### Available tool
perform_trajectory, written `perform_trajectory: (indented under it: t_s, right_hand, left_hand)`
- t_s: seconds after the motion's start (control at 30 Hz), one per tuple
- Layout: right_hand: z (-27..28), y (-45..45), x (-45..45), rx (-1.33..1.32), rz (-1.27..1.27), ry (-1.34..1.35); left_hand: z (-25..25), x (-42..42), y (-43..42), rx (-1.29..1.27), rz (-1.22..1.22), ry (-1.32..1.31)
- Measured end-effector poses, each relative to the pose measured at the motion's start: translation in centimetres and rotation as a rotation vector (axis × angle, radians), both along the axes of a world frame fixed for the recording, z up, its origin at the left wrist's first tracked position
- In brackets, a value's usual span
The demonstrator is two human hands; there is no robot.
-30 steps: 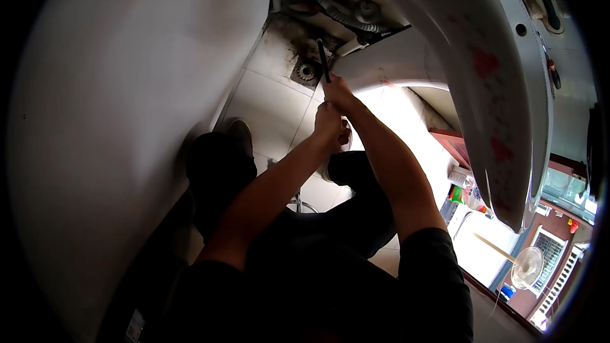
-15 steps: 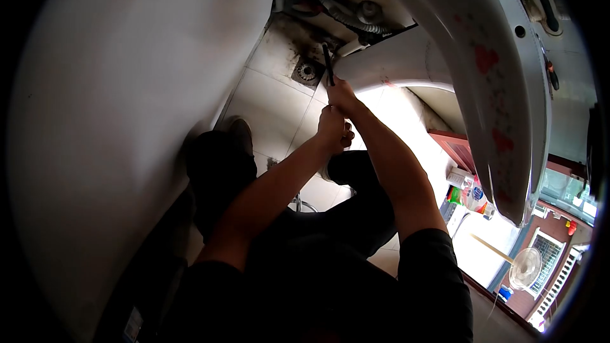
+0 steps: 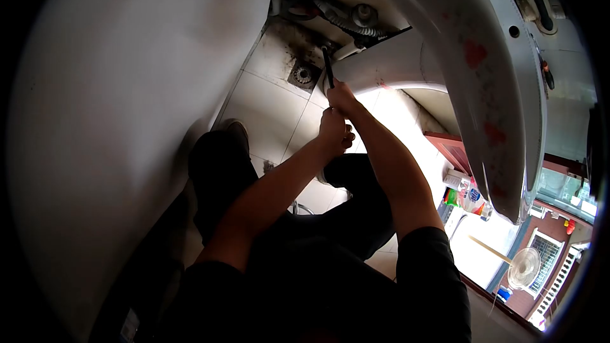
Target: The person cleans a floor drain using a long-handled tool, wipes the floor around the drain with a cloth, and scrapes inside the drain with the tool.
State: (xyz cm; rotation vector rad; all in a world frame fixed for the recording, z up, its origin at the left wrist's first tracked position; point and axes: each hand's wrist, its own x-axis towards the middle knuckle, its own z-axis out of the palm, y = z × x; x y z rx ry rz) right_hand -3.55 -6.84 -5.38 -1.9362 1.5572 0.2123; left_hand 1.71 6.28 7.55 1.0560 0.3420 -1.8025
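My right hand [image 3: 343,97] is wrapped round a slim black rod-like tool [image 3: 328,68]. The tool's far tip reaches a small dark pipe opening [image 3: 325,47] in the dirty floor corner, beside the base of the white sink pedestal [image 3: 372,68]. Just below, my left hand [image 3: 332,132] is closed with fingers curled, against or very near my right hand. Whatever it grips is hidden. A round floor drain [image 3: 303,75] in a dark square lies left of the tool.
Corrugated hose [image 3: 343,18] and fittings run along the wall behind. A white basin with red flowers [image 3: 492,89] overhangs on the right; a smooth pale panel [image 3: 140,89] rises on the left. My legs straddle the tiled floor [image 3: 267,98]. A fan [image 3: 525,268] stands beyond a doorway.
The view has shifted slightly, so the surroundings sit a little further left. Both hands keep their grip in nearly the same place, and the tool still points at the floor opening.
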Motion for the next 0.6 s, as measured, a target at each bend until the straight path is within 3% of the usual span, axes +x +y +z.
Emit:
perform_trajectory:
  t_s: [0.13, 0.23, 0.27, 0.37, 0.43, 0.47, 0.53, 0.6]
  right_hand:
    - [1.1, -0.4, -0.1, 0.106, 0.065, -0.020]
    - [1.5, 0.2, -0.9, 0.064, 0.031, 0.002]
    - [1.6, 0.7, -1.3, 0.058, 0.009, -0.028]
    - [3.5, 0.1, -0.3, 0.227, -0.115, -0.117]
    - [3.2, 0.1, -0.2, 0.176, -0.107, -0.106]
    - [3.5, 0.6, -0.7, 0.160, 0.043, -0.059]
    - [2.4, 0.7, -0.7, 0.135, -0.073, -0.081]
    - [-2.8, -1.1, -1.4, 0.098, 0.007, -0.053]
  left_hand:
    - [-2.9, -0.6, -0.9, -0.012, 0.011, 0.018]
    - [-1.0, -1.8, -0.4, 0.017, 0.004, -0.112]
    - [-1.2, -2.2, 0.1, 0.001, 0.040, 0.029]
    - [-3.3, -1.7, -0.4, -0.065, 0.050, 0.069]
    - [-3.4, -1.5, -0.5, -0.061, 0.023, 0.088]
    - [-2.3, -1.8, 0.0, -0.007, 0.029, 0.040]
    - [0.0, -1.2, -0.1, 0.049, 0.018, -0.008]
    - [-2.0, -0.7, -0.9, 0.037, 0.006, 0.006]
